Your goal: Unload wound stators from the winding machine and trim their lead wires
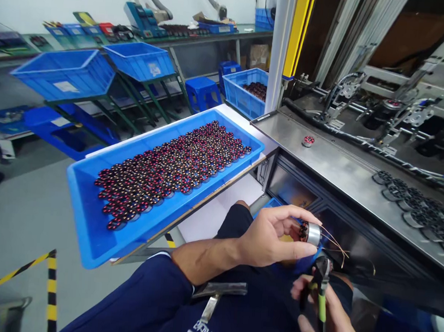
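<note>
You have the small silver metal cylinder with a dark, copper-wound end [311,233] pinched in your left hand [268,237], the thumb along its lower side and the fingers curled over the top, so it sits out in front of you, above your lap and well apart from the trays. Thin copper-coloured wires [334,240] fan out loosely from its far side, away from your palm. Your right hand [331,313] is wrapped round the handles of the dark-headed hand cutters with green-and-black grips [323,285], whose head points up, just below the wires; blur hides whether the blades stand apart or meet, and you cannot be sure from this angle whether they touch a wire. To work well here, keep that pinch on the smooth metal wall and off the windings, firm enough that the cylinder cannot twist. Gather the splayed wires before any blade closes, since a stray one could easily be missed or bent. Keep your left thumb well back from the cutter head, square the blades to the wire, and squeeze without tugging, because a pull could strain the wire at its root. Brace your forearms if the cutters waver.
</note>
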The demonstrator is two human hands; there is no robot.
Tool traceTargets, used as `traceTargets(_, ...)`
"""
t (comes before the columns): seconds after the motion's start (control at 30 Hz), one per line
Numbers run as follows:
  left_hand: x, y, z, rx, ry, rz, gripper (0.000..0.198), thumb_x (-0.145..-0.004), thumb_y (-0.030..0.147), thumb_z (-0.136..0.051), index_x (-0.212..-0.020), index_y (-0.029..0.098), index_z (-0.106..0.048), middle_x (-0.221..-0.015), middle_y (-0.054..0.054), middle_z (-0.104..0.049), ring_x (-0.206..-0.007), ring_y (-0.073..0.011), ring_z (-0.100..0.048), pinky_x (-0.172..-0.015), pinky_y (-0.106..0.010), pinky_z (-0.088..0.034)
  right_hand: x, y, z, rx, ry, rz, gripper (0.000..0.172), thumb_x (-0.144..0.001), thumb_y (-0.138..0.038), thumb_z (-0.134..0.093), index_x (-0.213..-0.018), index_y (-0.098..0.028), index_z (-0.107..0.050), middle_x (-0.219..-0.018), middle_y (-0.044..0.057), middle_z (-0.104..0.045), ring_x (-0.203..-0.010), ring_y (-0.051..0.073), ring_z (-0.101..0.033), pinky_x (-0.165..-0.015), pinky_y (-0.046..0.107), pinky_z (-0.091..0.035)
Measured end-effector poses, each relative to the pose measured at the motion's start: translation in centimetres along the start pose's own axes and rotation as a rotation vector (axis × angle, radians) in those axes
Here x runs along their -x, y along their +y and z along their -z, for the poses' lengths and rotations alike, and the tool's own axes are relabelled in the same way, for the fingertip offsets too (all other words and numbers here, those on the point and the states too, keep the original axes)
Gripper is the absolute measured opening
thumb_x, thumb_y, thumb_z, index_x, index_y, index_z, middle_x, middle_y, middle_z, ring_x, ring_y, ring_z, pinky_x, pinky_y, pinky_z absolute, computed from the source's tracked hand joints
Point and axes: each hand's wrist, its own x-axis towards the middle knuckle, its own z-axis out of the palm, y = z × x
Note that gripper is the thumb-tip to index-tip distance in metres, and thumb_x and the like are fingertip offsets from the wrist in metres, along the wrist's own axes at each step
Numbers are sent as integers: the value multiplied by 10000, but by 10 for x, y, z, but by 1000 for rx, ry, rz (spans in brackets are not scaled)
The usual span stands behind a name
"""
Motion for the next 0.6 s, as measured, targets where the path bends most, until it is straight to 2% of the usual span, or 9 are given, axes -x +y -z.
traceTargets(0.17,4,2,1,-14,2,21,428,-725,270,-874,-1089,116,-709,-934,-79,-710,-770,-112,-672,-737,-234,-564,-25,-8,4,70,-8,98,506,-810,-277,-774,-1303,-205,-685,-1078,108,-780,-866,279,-782,-796,351,-665)
traceTargets(0.43,2,0,-1,26,-29,7,389,-725,174,-859,-1079,117,-709,-938,-65,-700,-767,-92,-675,-715,-193,-552,-19,-3,6,98,-8,100,523,-825,-235,-758,-1341,-224,-675,-1073,97,-784,-785,252,-780,-721,318,-676)
traceTargets(0.6,2,-2,-1,-6,-18,12,397,-731,213,-859,-1085,123,-703,-961,-82,-713,-789,-116,-687,-743,-230,-568,-15,1,8,135,7,119,545,-826,-176,-733,-1364,-222,-662,-1087,99,-783,-807,256,-785,-738,310,-675)
